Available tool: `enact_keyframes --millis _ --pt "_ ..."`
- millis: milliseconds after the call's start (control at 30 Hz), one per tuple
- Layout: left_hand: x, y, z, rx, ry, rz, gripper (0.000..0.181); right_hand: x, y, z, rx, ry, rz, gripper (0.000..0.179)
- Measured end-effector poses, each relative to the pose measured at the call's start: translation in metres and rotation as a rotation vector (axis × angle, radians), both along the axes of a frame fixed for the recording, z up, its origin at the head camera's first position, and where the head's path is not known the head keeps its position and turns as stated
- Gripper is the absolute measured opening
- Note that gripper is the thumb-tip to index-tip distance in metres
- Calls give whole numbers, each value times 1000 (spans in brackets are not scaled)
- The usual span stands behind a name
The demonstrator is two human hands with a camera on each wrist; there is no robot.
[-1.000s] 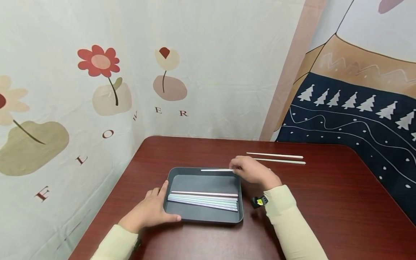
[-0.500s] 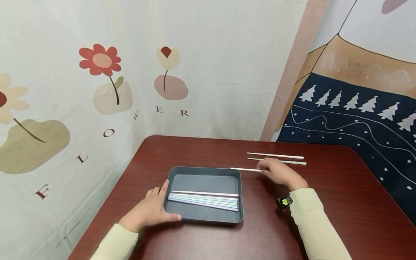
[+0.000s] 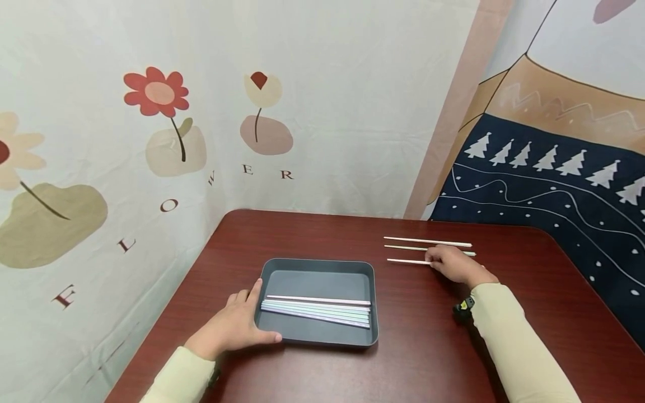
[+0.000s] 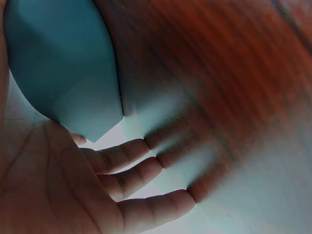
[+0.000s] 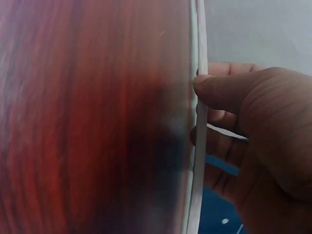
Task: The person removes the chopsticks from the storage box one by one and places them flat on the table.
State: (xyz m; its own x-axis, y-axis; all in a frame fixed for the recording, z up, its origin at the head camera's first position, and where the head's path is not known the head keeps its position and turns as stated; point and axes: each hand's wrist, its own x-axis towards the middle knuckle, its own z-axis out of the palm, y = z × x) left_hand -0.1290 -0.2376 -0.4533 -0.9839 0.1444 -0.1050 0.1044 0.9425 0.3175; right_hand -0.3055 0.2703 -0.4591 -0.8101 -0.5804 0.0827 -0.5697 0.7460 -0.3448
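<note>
My right hand pinches a pale chopstick between thumb and fingers, right of the tray. Up close in the right wrist view, the thumb presses on the long chopstick. My left hand rests against the near left corner of a dark grey tray, its thumb at the front side and index finger along the left wall. Its other fingers are stretched out beside the tray wall. Several pastel chopsticks lie side by side in the tray's near half.
Two more chopsticks lie behind the right hand: a pinkish-white chopstick and a greenish chopstick, partly covered by the hand. The reddish-brown table ends at a white printed curtain behind it.
My right hand has carried the pale chopstick rightward, from over the tray's far edge to beside the two other chopsticks. The left hand and the tray have stayed in place.
</note>
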Motion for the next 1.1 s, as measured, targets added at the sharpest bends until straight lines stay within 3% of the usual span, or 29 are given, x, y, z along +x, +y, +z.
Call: enact_keyframes --millis 233,1100 --pt "0 0 1 -5 3 1 144 -3 3 -10 -4 11 -24 20" --pt "1 -1 -2 5 25 -11 143 -17 1 -3 -10 -64 -50 20"
